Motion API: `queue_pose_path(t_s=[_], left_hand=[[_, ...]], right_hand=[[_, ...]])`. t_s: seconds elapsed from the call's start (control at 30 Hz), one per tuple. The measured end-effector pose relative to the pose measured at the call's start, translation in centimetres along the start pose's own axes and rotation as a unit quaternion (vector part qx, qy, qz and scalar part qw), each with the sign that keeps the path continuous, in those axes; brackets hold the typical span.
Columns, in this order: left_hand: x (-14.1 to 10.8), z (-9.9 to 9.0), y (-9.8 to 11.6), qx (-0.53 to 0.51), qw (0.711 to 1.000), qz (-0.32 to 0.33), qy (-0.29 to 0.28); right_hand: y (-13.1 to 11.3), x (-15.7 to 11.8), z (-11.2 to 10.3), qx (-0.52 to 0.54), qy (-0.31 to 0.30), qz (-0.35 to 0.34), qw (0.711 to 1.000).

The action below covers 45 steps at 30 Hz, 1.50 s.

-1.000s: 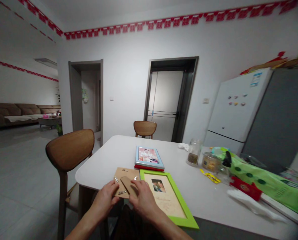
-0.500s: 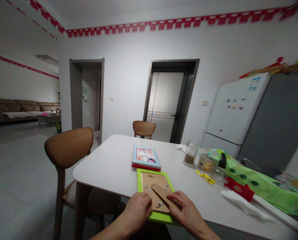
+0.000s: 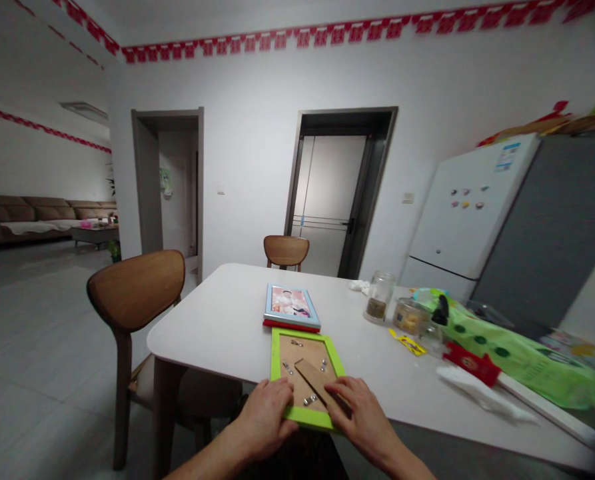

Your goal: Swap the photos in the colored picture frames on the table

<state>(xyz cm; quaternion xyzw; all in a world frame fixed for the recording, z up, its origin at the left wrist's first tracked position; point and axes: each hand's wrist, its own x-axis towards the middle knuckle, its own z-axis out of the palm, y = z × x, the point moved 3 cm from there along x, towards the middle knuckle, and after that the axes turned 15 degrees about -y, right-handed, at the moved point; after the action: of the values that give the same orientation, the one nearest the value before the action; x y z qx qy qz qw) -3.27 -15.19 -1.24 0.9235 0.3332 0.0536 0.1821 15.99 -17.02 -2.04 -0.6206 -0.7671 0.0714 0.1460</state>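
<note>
At the lower middle of the frame, on the near edge of the white counter [image 3: 217,327], a green picture frame [image 3: 276,363] lies face down with its brown backing board [image 3: 302,373] set inside — the position that leaves the small metal retaining tabs [image 3: 288,366] and the folded-flat cardboard stand [image 3: 320,380] within reach. The left hand [image 3: 264,417] rests flat over the frame's near left corner, fingers [image 3: 277,403] spread and lying loose, gripping nothing. The right hand [image 3: 360,413] lies likewise open, its fingers pressing on the lower end of the stand and the board, apparently holding the board down in the frame.

Just beyond, toward the frame's middle, one blue-framed photo [image 3: 291,305] sits face up on a red frame [image 3: 290,326] — a stack of two. To the right stand two glass jars [image 3: 377,303]. Two wooden chairs [image 3: 134,293] show — one at left, one behind the counter. One white refrigerator [image 3: 470,213] fills the right.
</note>
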Motion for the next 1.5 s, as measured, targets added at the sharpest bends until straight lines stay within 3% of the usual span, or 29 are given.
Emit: queue_pose_path(t_s=[0.23, 0.37, 0.63, 0.9, 1.27, 1.5], left_hand=[[0.0, 0.2, -0.7, -0.017, 1.0, -0.017, -0.018], [-0.1, 0.0, -0.7, -0.026, 0.999, -0.017, -0.022], [-0.1, -0.3, -1.0, -0.039, 0.999, -0.015, -0.015], [-0.3, -0.4, -1.3, -0.04, 0.999, -0.017, -0.011], [-0.4, -0.6, -0.7, -0.021, 0.999, -0.024, 0.012], [-0.5, -0.7, -0.6, -0.021, 0.999, -0.027, 0.019]], right_hand=[[-3.8, -0.4, -0.5, -0.029, -0.057, -0.079, 0.995], [-4.6, -0.2, -0.3, -0.029, -0.079, -0.096, 0.992], [-3.3, -0.1, -0.2, -0.01, -0.074, -0.108, 0.991], [0.2, 4.2, -0.9, -0.068, -0.059, 0.058, 0.994], [-0.1, 4.2, -0.5, -0.063, -0.033, 0.016, 0.997], [0.2, 4.4, -0.4, -0.075, -0.005, 0.034, 0.997]])
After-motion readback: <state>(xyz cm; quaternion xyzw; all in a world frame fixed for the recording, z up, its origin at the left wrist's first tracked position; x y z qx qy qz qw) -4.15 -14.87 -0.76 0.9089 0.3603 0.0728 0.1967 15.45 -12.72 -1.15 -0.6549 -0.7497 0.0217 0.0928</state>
